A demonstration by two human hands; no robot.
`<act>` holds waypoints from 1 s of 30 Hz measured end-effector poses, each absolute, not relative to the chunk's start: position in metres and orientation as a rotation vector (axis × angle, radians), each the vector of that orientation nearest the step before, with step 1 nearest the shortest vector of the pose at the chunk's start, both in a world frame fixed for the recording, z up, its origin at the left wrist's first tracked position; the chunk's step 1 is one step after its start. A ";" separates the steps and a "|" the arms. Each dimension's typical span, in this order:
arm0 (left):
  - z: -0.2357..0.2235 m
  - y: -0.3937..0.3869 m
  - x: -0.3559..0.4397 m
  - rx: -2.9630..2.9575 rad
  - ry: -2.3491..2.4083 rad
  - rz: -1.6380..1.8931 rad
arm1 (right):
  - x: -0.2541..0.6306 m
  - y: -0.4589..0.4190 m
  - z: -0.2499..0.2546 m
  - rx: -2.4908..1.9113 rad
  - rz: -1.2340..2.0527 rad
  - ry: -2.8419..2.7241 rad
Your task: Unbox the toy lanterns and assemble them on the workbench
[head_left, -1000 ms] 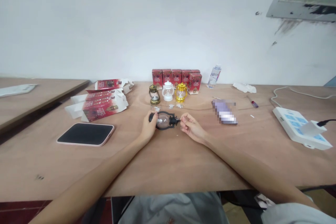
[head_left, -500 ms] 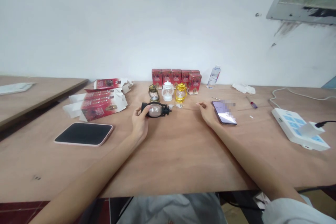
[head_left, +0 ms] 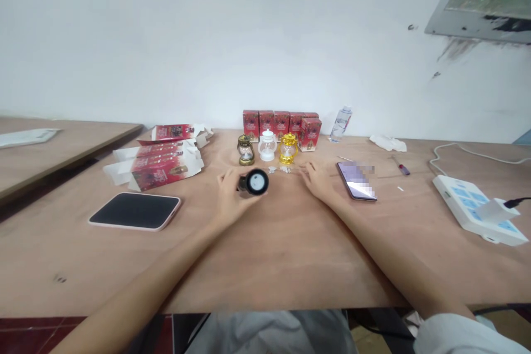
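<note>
A small black lantern (head_left: 257,182) is in my left hand (head_left: 229,198), its round base with a pale disc turned towards me. The fingers wrap its side and hide much of the body. My right hand (head_left: 318,181) rests low at the table, fingers apart, beside small whitish bits (head_left: 285,169); nothing shows in it. Another little group of such bits (head_left: 271,170) lies just left of those. Behind them stand a bronze lantern (head_left: 246,150), a white lantern (head_left: 267,145) and a gold lantern (head_left: 288,149), all upright in a row.
Several red boxes (head_left: 281,123) and a tilted clear bottle (head_left: 341,123) stand by the wall. Opened red cartons (head_left: 166,168) and a dark-screened phone (head_left: 135,212) lie left. To the right are a lit phone (head_left: 357,181), a screwdriver (head_left: 403,168), tissue (head_left: 388,142) and a power strip (head_left: 477,210).
My left hand has turned the black lantern from lying sideways to base towards me, moving slightly right. My right hand has shifted left, nearer the whitish bits.
</note>
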State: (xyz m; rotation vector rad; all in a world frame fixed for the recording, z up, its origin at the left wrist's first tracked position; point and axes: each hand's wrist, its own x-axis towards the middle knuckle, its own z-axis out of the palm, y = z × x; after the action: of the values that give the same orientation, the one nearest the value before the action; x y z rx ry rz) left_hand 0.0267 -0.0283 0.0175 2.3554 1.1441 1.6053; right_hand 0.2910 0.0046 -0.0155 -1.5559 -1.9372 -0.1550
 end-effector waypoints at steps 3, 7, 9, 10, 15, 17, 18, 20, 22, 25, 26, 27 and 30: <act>0.010 -0.031 0.027 2.653 1.155 1.421 | 0.267 -0.017 -0.014 -1.185 -0.223 -1.919; 0.005 -0.032 0.028 2.920 1.106 1.337 | 0.226 -0.046 -0.013 -0.873 -0.036 -1.848; 0.006 -0.034 0.028 2.990 1.062 1.367 | 0.211 -0.055 -0.013 -0.848 0.097 -1.799; 0.007 -0.036 0.029 3.019 1.045 1.390 | 0.206 -0.057 -0.013 -0.851 0.160 -1.775; 0.009 -0.038 0.029 3.134 1.022 1.428 | 0.204 -0.057 -0.011 -0.934 0.353 -1.756; 0.008 -0.036 0.030 3.142 1.044 1.430 | 0.204 -0.056 -0.010 -0.952 0.377 -1.788; 0.008 -0.035 0.031 3.139 1.062 1.439 | 0.203 -0.055 -0.010 -0.952 0.374 -1.796; 0.007 -0.033 0.031 3.120 1.116 1.465 | 0.203 -0.053 -0.012 -0.963 0.337 -1.779; 0.007 -0.030 0.029 3.085 1.191 1.485 | 0.208 -0.046 -0.015 -1.012 0.300 -1.721; 0.005 -0.027 0.023 3.020 1.318 1.469 | 0.230 -0.027 -0.017 -1.192 0.246 -1.614; 0.005 -0.026 0.022 3.000 1.353 1.456 | 0.241 -0.019 -0.017 -1.286 0.211 -1.595; 0.004 -0.025 0.020 2.982 1.376 1.444 | 0.251 -0.011 -0.017 -1.398 0.171 -1.597; 0.002 -0.025 0.020 2.969 1.357 1.405 | 0.276 0.011 -0.017 -1.687 0.013 -1.599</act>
State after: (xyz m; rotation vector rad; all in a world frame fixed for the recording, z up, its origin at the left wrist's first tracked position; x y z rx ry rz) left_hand 0.0197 -0.0246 0.0019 2.9689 1.3567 1.4049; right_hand 0.2760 0.0110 -0.0168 -1.6869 -1.5990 0.0127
